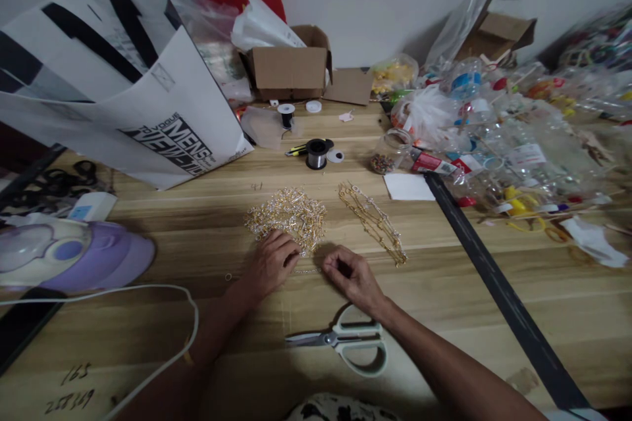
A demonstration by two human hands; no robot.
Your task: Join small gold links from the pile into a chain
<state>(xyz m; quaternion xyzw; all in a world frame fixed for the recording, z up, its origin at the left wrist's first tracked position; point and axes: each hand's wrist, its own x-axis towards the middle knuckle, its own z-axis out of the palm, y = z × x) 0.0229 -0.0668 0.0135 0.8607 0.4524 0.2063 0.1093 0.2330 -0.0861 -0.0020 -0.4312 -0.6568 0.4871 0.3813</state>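
Note:
A heap of gold and silver jewelry pieces lies on the wooden table. At its lower edge, my left hand has its fingers bent together. My right hand is closed in a pinch to the right of it. Between them a thin chain runs along the tabletop, with its right end at my right fingertips. Several gold chains are laid out slantwise to the right of the heap. Below my right hand rest scissors with pale green handles, their blades pointing left.
Behind the heap stand a wire spool and a jar of beads. A white bag and a purple device with a white cable occupy the left. Plastic bottles crowd the right, beyond a black strip.

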